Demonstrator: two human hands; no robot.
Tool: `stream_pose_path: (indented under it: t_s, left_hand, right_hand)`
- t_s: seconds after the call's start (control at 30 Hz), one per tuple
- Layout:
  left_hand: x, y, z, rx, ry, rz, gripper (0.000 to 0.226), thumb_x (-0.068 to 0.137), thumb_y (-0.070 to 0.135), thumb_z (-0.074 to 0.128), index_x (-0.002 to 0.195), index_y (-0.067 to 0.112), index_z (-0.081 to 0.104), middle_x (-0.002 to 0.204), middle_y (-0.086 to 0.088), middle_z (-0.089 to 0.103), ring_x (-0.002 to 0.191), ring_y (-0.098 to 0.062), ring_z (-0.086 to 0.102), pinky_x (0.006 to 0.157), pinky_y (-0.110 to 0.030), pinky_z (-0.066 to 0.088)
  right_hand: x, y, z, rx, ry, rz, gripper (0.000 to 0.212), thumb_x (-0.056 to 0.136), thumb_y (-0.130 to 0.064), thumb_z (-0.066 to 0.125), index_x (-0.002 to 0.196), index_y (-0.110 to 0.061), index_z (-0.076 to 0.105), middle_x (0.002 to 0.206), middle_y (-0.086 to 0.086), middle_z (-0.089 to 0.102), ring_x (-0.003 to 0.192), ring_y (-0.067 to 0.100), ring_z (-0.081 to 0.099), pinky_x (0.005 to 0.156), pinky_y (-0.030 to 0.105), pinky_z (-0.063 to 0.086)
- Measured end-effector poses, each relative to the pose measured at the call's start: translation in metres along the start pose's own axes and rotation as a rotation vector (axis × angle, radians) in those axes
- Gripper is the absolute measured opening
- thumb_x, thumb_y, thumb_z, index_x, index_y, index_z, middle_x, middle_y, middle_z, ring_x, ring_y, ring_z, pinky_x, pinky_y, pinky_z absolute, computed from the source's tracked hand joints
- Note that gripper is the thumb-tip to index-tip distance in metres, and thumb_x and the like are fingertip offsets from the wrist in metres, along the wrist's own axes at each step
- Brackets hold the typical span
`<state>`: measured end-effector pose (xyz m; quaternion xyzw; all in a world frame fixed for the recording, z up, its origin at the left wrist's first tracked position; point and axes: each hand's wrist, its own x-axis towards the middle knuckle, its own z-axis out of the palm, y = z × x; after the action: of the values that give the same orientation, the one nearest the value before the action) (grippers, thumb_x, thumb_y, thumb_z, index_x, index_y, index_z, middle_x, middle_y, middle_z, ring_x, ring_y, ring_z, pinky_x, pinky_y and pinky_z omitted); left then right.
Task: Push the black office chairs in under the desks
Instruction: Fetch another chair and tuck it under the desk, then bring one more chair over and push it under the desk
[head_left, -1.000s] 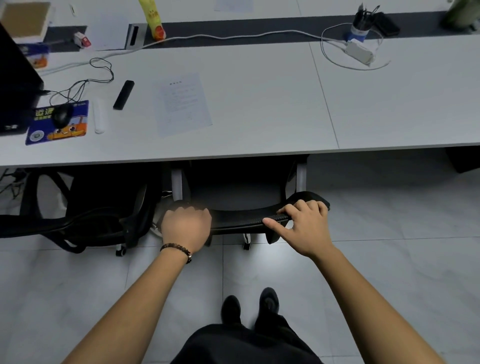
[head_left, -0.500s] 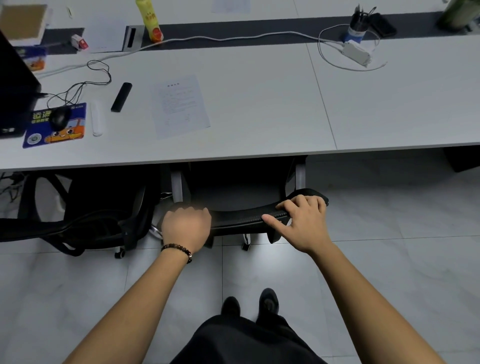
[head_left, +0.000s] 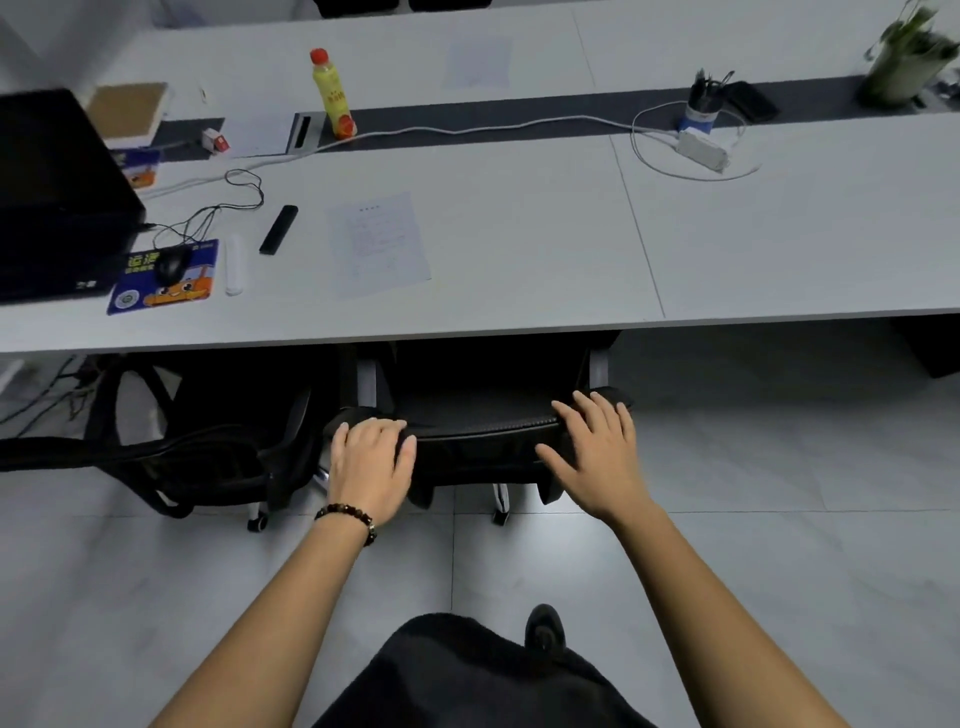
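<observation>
A black office chair (head_left: 480, 434) stands in front of me, its seat tucked beneath the white desk (head_left: 524, 291) and only the top of its backrest sticking out. My left hand (head_left: 371, 460), with a bead bracelet on the wrist, lies flat over the backrest's left top corner, fingers stretched out. My right hand (head_left: 597, 457) rests on the right end of the backrest with its fingers spread and the thumb pointing left. Neither hand is closed around the backrest. A second black chair (head_left: 208, 449) sits to the left, partly under the same desk.
On the desk are a laptop (head_left: 57, 197), a mouse on a blue pad (head_left: 163, 278), a black remote (head_left: 279, 229), a paper sheet (head_left: 382, 241), a yellow bottle (head_left: 332, 96), a white power strip (head_left: 701, 150) with cable and a pen cup (head_left: 698, 106). Grey tiled floor (head_left: 779, 493) lies to the right.
My left hand has loosened from a closed grip to lying flat, and my right hand's fingers have spread apart. The chair has stayed under the desk.
</observation>
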<state>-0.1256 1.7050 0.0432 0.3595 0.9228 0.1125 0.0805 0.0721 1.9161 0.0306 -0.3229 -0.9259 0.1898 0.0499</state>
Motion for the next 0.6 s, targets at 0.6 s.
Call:
stream_pose_path:
  t_s: [0.6]
  left_hand:
    - [-0.083,-0.073,-0.027,-0.496,-0.24,0.019,0.038,0.092,0.031,0.055,0.13,0.026,0.05,0.124,0.01,0.049,0.114,-0.013,0.051,0.097,-0.037,0.043]
  right_hand:
    - [-0.206,-0.066,0.041,0.439,0.162,0.756,0.05,0.097,-0.044,0.051,0.143,-0.029,0.04,0.142,-0.008,0.043,0.123,0.011,0.05,0.093,0.03,0.043]
